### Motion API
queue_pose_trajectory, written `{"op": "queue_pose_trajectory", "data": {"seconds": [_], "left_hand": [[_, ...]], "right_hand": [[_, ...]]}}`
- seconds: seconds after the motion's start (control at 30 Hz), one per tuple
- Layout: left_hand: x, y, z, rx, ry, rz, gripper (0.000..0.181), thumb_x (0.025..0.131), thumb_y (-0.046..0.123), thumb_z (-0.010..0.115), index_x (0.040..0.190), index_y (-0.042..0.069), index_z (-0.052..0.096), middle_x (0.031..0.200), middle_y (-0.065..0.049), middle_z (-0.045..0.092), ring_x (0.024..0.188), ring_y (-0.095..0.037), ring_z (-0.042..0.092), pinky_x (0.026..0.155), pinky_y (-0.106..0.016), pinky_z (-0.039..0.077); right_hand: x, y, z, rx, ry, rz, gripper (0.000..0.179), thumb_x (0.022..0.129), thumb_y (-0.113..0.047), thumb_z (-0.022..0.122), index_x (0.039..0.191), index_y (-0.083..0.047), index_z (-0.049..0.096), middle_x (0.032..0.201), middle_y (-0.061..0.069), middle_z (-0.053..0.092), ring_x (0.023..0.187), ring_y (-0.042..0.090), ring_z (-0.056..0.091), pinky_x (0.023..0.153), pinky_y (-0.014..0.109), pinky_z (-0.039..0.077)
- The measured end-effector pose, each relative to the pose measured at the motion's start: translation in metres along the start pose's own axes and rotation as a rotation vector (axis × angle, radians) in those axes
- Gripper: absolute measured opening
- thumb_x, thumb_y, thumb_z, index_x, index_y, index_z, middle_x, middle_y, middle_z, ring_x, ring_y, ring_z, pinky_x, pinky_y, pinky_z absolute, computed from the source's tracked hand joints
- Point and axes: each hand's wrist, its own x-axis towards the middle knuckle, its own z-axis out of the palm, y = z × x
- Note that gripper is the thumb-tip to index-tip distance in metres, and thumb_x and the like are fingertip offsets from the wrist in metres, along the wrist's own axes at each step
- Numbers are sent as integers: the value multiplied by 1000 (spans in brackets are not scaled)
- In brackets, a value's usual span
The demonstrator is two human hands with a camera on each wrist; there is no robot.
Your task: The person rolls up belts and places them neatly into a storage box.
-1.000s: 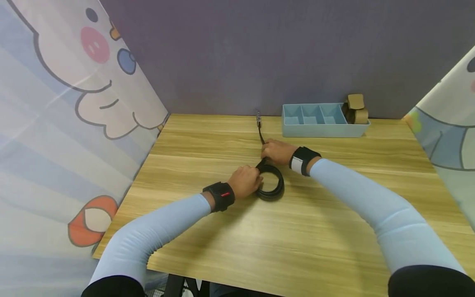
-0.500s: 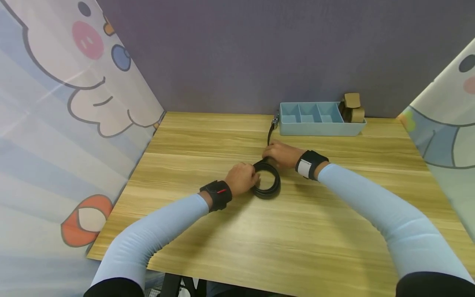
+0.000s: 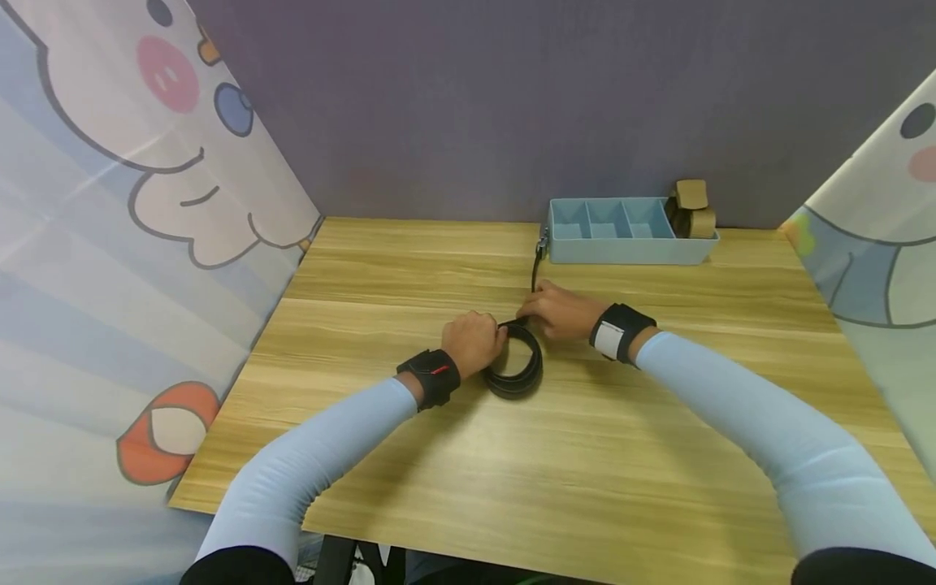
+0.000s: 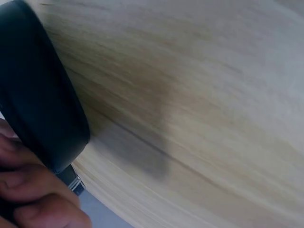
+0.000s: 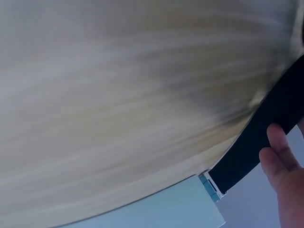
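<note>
A black belt (image 3: 536, 370) lies near the middle of the table, most of it wound into a round coil. My left hand (image 3: 471, 343) grips the coil's left side; in the left wrist view, curled fingers (image 4: 40, 185) lie against the wide black band. The belt's free end runs away from me to a metal buckle (image 3: 542, 242) at the left end of the blue box. Just beyond the coil, my right hand (image 3: 561, 311) pinches this free strap. The right wrist view shows the strap (image 5: 259, 135) between thumb and fingers, with part of the hand cut off.
The light blue divided box (image 3: 621, 252) stands at the back of the wooden table (image 3: 380, 268). Brown cardboard-like pieces (image 3: 695, 213) sit in its right compartment. A grey wall (image 3: 468, 106) rises behind, and printed cloth (image 3: 88, 309) hangs at the left.
The buckle end has swung right to the box's left end. My right hand has shifted slightly right and nearer to me. Both hands still hold the belt, and the view has shifted a little.
</note>
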Motion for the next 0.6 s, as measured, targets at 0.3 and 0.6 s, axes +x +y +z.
{"op": "queue_pose_trajectory", "data": {"seconds": [0.3,0.6], "left_hand": [[0,-1,-5,-61,-34,-42,48,107,38,54,65,16,51,62,2,49,52,-13,46,45,-28,35],[4,1,-6,-54,-81,-63,46,107,40,53,67,17,48,69,0,54,61,-16,53,51,-32,40]], "right_hand": [[-14,-14,6,45,28,146,33,104,-31,64,120,-4,74,117,11,77,99,28,59,89,44,50],[-21,-32,13,-44,126,210,41,93,-38,76,117,-5,77,111,12,79,105,34,61,101,55,46]]}}
